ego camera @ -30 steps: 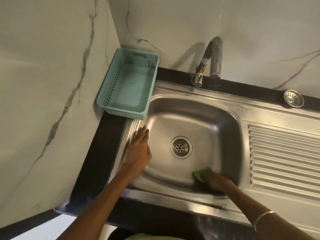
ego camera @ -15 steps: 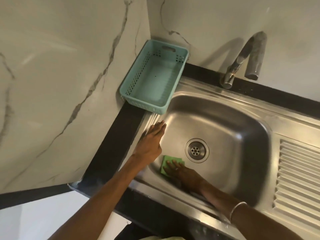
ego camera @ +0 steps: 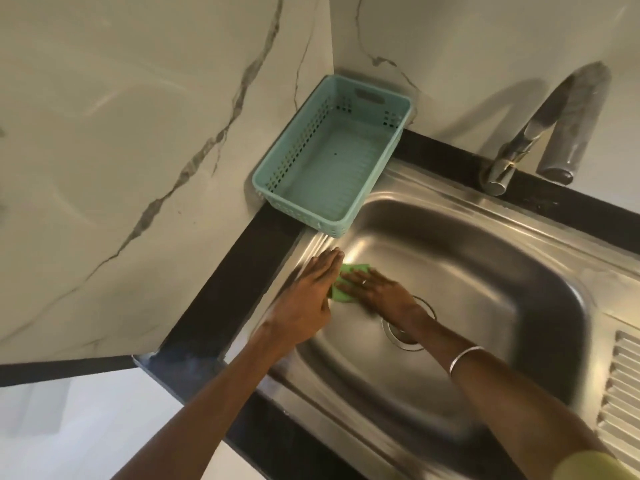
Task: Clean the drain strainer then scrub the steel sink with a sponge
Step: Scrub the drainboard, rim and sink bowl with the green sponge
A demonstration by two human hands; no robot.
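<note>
Sink: stainless steel basin (ego camera: 485, 271) set in a black counter (ego camera: 221, 306), ribbed drainboard (ego camera: 620, 393) at the right edge of the frame.
Right hand: my right hand (ego camera: 384, 294) lies flat, fingers stretched and close together, pressing a green sponge (ego camera: 341, 296) against the basin's left slope; a ring shows on one finger and a thin metal bangle (ego camera: 465, 356) circles the wrist.
Sponge: mostly under my palm and fingers, its green corners showing at the fingertips and beside my other hand.
Left hand: my left hand (ego camera: 308, 292) rests open and flat on the sink's left rim, fingers together, gripping nothing, just beside the sponge.
Drain: round drain opening (ego camera: 403, 336) at the basin's centre, partly hidden by my right wrist; I cannot tell whether a strainer sits in it.
Basket: empty teal plastic basket (ego camera: 329, 161) in the corner, one end overhanging the sink rim.
Tap: steel faucet (ego camera: 540, 133) behind the basin, spout curving down.
Walls: pale marble-look panels (ego camera: 121, 150) with grey veins.
</note>
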